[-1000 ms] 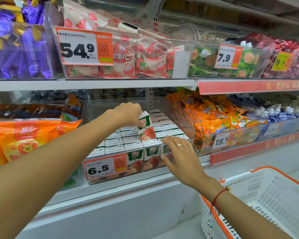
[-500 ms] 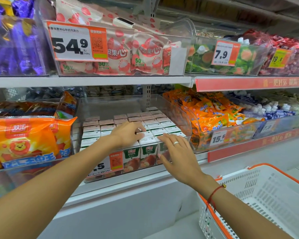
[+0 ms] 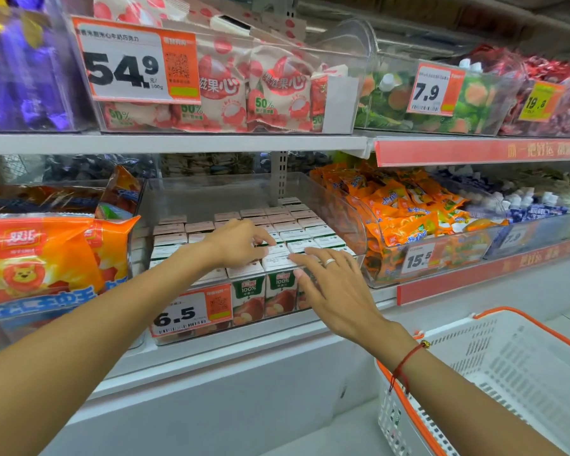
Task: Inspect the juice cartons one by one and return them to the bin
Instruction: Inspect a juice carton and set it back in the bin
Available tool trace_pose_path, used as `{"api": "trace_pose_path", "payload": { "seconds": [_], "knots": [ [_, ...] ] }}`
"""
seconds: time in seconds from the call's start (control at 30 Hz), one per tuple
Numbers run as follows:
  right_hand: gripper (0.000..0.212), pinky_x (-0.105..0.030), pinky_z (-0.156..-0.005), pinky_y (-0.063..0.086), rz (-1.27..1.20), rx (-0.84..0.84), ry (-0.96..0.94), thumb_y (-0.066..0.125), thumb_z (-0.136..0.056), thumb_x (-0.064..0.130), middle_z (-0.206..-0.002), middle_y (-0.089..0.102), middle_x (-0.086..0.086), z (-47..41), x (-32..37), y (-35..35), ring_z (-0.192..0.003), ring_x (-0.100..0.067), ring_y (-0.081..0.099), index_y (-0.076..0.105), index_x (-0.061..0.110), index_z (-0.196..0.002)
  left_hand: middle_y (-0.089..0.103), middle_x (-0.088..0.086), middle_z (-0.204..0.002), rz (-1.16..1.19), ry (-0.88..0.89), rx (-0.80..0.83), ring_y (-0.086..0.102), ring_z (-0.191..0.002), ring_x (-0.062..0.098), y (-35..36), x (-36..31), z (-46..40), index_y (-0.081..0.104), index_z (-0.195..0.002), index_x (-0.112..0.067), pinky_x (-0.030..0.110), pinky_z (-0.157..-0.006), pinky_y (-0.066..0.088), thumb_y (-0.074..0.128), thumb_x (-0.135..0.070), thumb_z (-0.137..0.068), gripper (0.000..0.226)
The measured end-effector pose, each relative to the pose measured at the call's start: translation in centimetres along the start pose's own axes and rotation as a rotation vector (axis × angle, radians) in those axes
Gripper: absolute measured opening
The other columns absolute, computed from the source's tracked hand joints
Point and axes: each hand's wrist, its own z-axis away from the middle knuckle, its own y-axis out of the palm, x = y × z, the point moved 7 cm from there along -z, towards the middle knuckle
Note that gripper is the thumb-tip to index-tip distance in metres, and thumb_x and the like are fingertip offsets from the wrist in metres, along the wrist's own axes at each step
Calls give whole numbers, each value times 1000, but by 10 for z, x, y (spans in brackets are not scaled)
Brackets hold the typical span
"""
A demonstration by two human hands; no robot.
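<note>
Juice cartons stand packed upright in the clear bin. Left hand rests curled fingertips on carton tops mid-bin; whether it grips one, cannot tell. Right hand lies flat, fingers straight, on the bin's front-row cartons.

1. we see juice cartons packed upright in a clear bin.
2. our left hand rests fingers-down on carton tops, grip unclear.
3. our right hand lies flat at the bin's front edge.
4. white basket sits lower right.
</note>
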Motion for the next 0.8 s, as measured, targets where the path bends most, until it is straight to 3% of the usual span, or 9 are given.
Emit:
{"api": "trace_pose_path", "payload": {
  "seconds": [0.13, 0.23, 0.3, 0.53, 0.67, 0.73, 0.8],
  "knots": [
    [37, -30, -106, 21, -30, -26, 5, 33, -104, 39, -131, 53, 6, -1, 0, 3, -128, -13, 39, 54, 34, -133, 58, 6, -133, 126, -30, -37, 55, -120, 23, -6, 14, -4, 60, -130, -23, 35, -100, 44, 52, -25, -100, 31],
    [37, -28, -106, 21, -40, -34, 9, 31, -103, 43, -132, 52, 8, -3, -1, 4, -127, -12, 38, 53, 37, -133, 62, -1, -126, 42, -66, -18, 57, -113, 19, -9, 25, -14, 62, -125, -26, 36, -97, 46, 57, -38, -96, 31],
    [38, -28, -106, 21, -37, -37, 13, 30, -103, 45, -133, 51, 10, -5, -3, 4, -127, -11, 37, 52, 39, -133, 64, -3, -118, -9, -62, -1, 56, -101, 15, -11, 27, -21, 63, -121, -26, 32, -87, 47, 60, -44, -93, 34],
    [39, -28, -106, 24, -40, -35, 36, 28, -102, 48, -135, 49, 11, -8, -4, 7, -126, -13, 36, 52, 39, -132, 63, -6, -99, -94, -47, 80, 61, -92, 15, -19, 26, -38, 67, -111, -18, 26, -77, 47, 67, -47, -87, 38],
    [39, -27, -105, 24, -57, -40, 37, 28, -101, 49, -133, 50, 11, -6, -5, 7, -124, -11, 36, 53, 39, -129, 55, 2, -85, -216, 12, 180, 46, -72, 22, -15, 18, -40, 62, -85, -15, 32, -65, 37, 63, -43, -91, 28],
    [41, -28, -105, 24, -56, -38, 35, 26, -101, 50, -133, 50, 11, -6, -6, 6, -124, -10, 35, 53, 39, -130, 56, 0, -91, -247, 15, 199, 47, -77, 21, -14, 16, -39, 62, -94, -20, 31, -67, 37, 59, -43, -94, 23],
    [44, -28, -106, 24, -50, -40, 31, 24, -101, 51, -134, 49, 11, -6, -6, 5, -125, -10, 35, 52, 39, -132, 60, -3, -111, -241, 7, 169, 53, -93, 18, -15, 16, -36, 61, -119, -20, 29, -74, 41, 56, -46, -95, 35]
  ]
}}
